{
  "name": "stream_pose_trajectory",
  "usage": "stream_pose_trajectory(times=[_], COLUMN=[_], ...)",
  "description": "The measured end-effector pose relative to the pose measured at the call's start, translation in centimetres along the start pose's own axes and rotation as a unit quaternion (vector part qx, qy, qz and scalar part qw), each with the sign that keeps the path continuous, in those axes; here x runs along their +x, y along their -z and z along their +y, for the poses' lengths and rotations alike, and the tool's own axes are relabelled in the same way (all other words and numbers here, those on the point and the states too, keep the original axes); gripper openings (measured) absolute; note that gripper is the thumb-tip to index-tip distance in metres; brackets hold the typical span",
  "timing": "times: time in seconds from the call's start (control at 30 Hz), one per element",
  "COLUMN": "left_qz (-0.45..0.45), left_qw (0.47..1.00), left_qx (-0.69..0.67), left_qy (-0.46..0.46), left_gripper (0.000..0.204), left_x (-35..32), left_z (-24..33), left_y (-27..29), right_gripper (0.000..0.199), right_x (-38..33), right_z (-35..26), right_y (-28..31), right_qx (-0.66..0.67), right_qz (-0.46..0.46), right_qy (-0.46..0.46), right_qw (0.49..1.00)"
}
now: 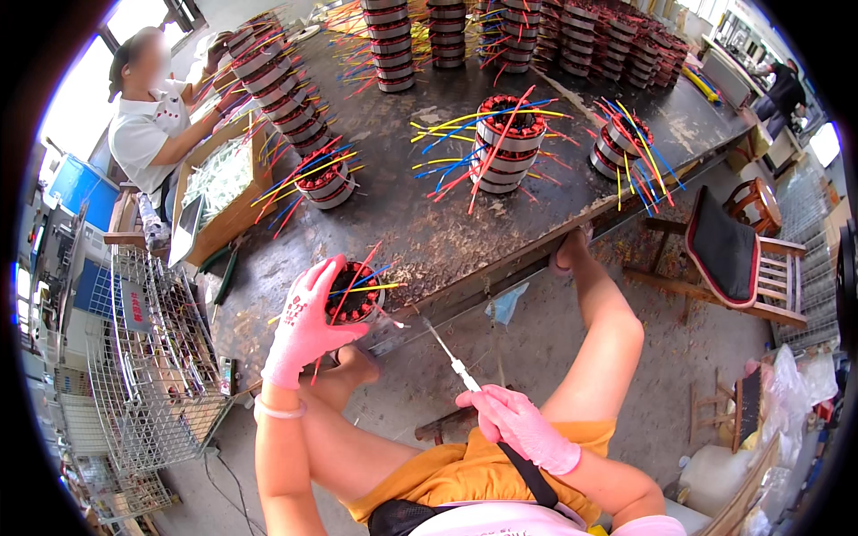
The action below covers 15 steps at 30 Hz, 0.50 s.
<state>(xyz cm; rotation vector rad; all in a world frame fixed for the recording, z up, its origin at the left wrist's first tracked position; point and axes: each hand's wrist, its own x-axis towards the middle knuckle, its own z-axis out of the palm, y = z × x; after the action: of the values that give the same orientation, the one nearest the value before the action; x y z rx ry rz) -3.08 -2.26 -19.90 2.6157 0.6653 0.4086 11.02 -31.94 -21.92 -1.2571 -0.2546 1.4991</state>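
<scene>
Head view, looking down at your lap and the workbench edge [500, 259]. Your left hand [307, 326], pink glove, is closed around a motor stator [357, 299] sitting at the near edge of the bench; fingers wrap its left side, palm against the casing. Stator shows dark red windings on top with red, blue and yellow leads [375, 286] fanning out to the right. Your right hand [518, 427], also pink-gloved, is closed on a thin needle-like tool [451, 357] with a white collar; its tip points up-left toward the stator but stays apart from it, shaft hanging over the gap between bench and knees.

On the bench behind: 1 stack of stators [508, 143] mid-table with long coloured leads splayed, another smaller stack [621, 143] to its right, 1 more [326, 183] to the left. Rows of stacked stators [572, 36] fill the far end.

Left of you: wire mesh basket rack [152, 357] on the floor, a cardboard box [219, 192] on the bench corner. Another person [147, 121] in a white shirt is seated at the far left, reaching into a row of stators. Right side: a wooden chair [742, 259] with a dark cushion. Your bare knees brace against the bench edge, foot [570, 255] tucked under it.
</scene>
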Motion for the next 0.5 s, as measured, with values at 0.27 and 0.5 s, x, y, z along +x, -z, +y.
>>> stream_pose_trajectory(times=[0.27,0.5], left_qz=[-0.048,-0.034], left_qw=[0.997,0.999], left_qx=[0.011,0.018], left_qy=[-0.060,-0.020], left_gripper=[0.096,0.093], left_x=[0.4,0.2], left_z=[0.0,0.7], left_y=[0.2,0.4], right_gripper=[0.033,0.034], right_x=[0.4,0.6], right_z=[-0.5,-0.3], right_y=[-0.3,-0.3], right_qx=[-0.019,-0.026], right_qz=[0.001,-0.011], right_qy=[0.026,0.037], right_qw=[0.999,0.999])
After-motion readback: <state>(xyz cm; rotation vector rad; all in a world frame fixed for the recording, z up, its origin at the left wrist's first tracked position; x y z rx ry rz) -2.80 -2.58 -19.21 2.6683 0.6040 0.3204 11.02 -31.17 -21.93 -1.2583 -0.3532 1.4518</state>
